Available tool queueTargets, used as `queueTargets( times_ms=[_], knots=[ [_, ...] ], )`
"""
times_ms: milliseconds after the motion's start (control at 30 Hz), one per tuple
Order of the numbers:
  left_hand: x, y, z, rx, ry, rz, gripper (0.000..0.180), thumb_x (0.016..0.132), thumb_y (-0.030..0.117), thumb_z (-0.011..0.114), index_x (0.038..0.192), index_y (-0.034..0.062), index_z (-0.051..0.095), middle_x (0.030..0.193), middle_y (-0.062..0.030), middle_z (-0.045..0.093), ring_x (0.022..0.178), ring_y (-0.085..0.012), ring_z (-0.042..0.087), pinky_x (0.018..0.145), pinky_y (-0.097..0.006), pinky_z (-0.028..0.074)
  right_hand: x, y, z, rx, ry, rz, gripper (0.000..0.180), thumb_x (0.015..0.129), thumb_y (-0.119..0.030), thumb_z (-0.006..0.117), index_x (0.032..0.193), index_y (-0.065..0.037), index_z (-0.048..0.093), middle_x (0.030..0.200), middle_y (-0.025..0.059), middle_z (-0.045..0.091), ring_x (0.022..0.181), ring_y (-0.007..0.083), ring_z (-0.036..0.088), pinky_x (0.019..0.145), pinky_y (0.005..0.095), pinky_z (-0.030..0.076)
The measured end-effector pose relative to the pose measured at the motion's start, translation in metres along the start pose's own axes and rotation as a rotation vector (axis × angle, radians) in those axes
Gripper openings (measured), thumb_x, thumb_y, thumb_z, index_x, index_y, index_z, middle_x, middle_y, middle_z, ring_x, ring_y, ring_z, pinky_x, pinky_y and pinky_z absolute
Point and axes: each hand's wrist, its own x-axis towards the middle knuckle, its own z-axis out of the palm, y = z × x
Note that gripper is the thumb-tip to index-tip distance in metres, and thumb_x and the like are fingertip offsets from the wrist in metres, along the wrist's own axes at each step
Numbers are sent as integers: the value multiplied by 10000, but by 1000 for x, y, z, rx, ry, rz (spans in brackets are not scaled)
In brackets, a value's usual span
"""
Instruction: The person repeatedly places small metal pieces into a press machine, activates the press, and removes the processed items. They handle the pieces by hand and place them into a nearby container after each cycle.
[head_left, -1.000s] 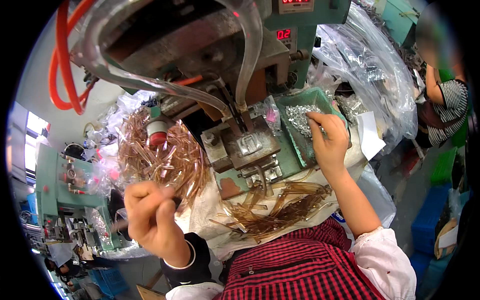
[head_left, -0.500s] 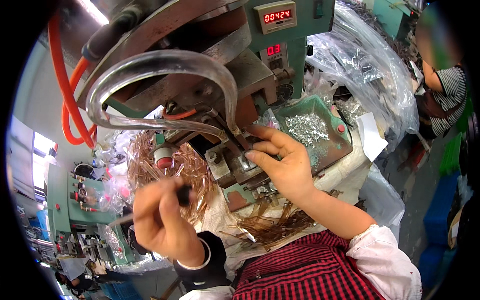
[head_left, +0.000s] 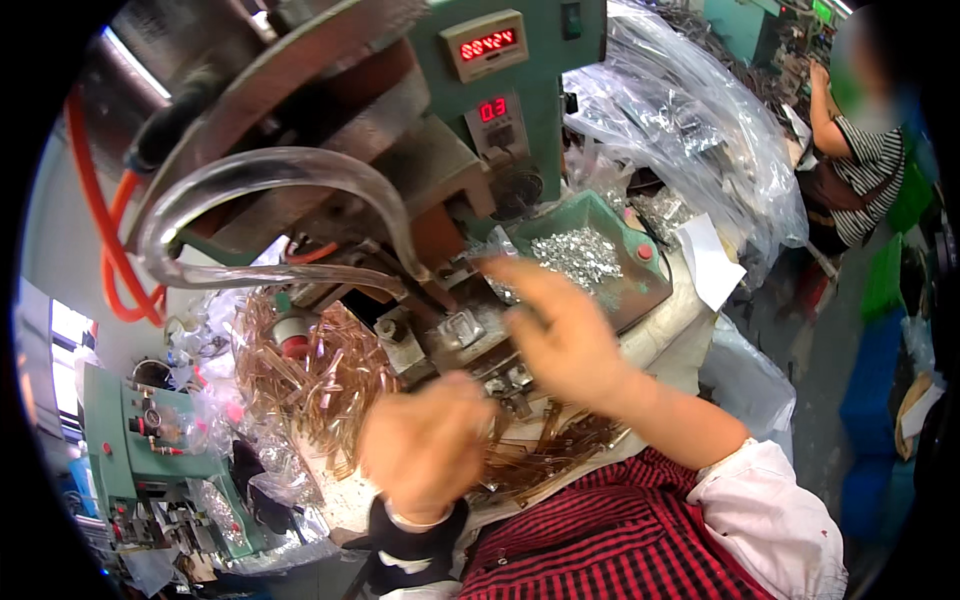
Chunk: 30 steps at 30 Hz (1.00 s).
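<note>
A press with a green body (head_left: pixel 540 80) stands in front of me, with a metal block (head_left: pixel 430 350) at its base. On the block sits a small shiny, squarish piece (head_left: pixel 462 328) beneath the end of a clear looped tube (head_left: pixel 385 180). My right hand (head_left: pixel 570 335) is just right of the block, thumb and forefinger apart, with nothing visible between them. My left hand (head_left: pixel 425 445) is in front of the block, smeared by motion. Its fingers and anything in them cannot be made out.
A green tray (head_left: pixel 640 285) of small silvery pieces (head_left: pixel 575 255) adjoins the press at right. Brownish clear strips (head_left: pixel 310 380) pile up at left, with more strips (head_left: pixel 560 450) near my apron. Orange hoses (head_left: pixel 105 230) hang at left. A co-worker in a striped top (head_left: pixel 865 170) is at far right.
My left hand has swung right and toward the block; the dark-handled thin tool it held no longer shows. My right fingers have come away from the block. The view has shifted, moving the press leftward.
</note>
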Motion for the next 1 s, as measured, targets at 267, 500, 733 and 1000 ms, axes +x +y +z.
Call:
queueTargets(
  times_ms=[267, 500, 733, 1000],
  knots=[
    [-13, -21, 36, -27, -42, 180, 278, 714, 7, 850, 971, 40, 748, 910, -135, 750, 598, -189, 647, 489, -279, 464, -40, 89, -58, -135, 179, 242, 328, 893, 43, 522, 1145, -37, 716, 1085, 191, 733, 1012, 329, 716, 900, 385, 546],
    [-14, -17, 33, 1, -42, 137, 223, 740, 37, 850, 944, 46, 760, 984, -128, 766, 574, -170, 623, 491, -275, 446, -39, 79, -72, -485, -14, 228, 132, 823, -1, 668, 934, -66, 699, 913, 101, 646, 922, 315, 625, 823, 408, 499],
    [16, 17, -24, -242, -253, -89, 279, 703, 48, 737, 979, 48, 773, 985, -119, 747, 602, -205, 658, 519, -298, 498, -46, 95, -51, -734, -64, 70, 117, 787, -68, 752, 890, -62, 698, 933, 114, 634, 953, 341, 608, 847, 435, 478],
    [-6, 36, -88, -687, -51, 168, 57, 804, 20, 672, 845, -16, 689, 709, -35, 615, 541, -117, 549, 469, -246, 444, -50, 96, -46, -295, 94, 282, 29, 939, -22, 662, 959, -2, 660, 974, 50, 690, 898, 120, 642, 793, 269, 491]
  ],
)
